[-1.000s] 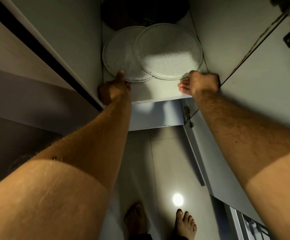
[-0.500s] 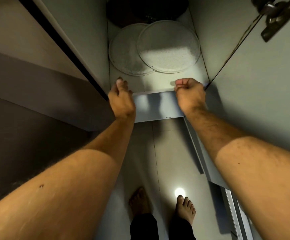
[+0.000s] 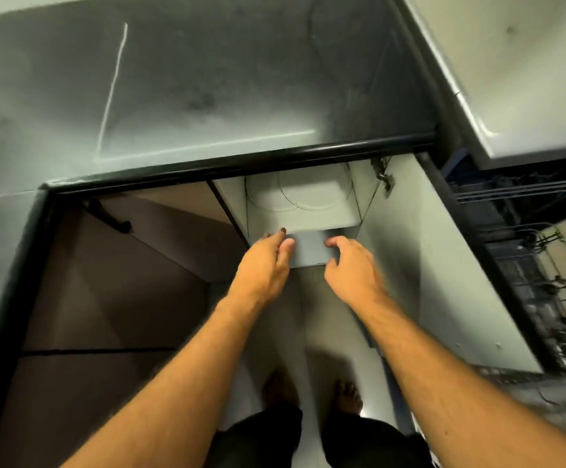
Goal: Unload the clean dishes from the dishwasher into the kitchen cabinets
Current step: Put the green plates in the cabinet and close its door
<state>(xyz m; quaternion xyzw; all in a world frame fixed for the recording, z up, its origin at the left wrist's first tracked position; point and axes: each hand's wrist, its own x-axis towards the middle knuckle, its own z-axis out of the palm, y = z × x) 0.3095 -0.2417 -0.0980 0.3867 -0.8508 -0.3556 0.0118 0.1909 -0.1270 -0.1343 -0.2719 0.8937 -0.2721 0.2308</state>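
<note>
Two pale speckled plates (image 3: 300, 199) lie side by side on the low cabinet shelf (image 3: 339, 219), mostly hidden under the countertop edge. My left hand (image 3: 264, 265) hovers just in front of the shelf's front edge, fingers nearly straight, holding nothing. My right hand (image 3: 352, 268) is beside it with loosely curled fingers, also empty. Whether either hand touches the shelf edge is unclear. The dishwasher rack (image 3: 531, 285) is pulled out at the right, blurred.
A grey countertop (image 3: 190, 89) with a dark front edge overhangs the cabinet. The white cabinet door (image 3: 423, 265) stands open on the right, between me and the dishwasher. A brown door (image 3: 122, 292) with a dark handle (image 3: 107, 214) is at the left. My bare feet are on the floor below.
Both hands have let go of the plates and drawn back to the shelf's front edge. My view has risen and pulled back, bringing the countertop and dishwasher rack into sight.
</note>
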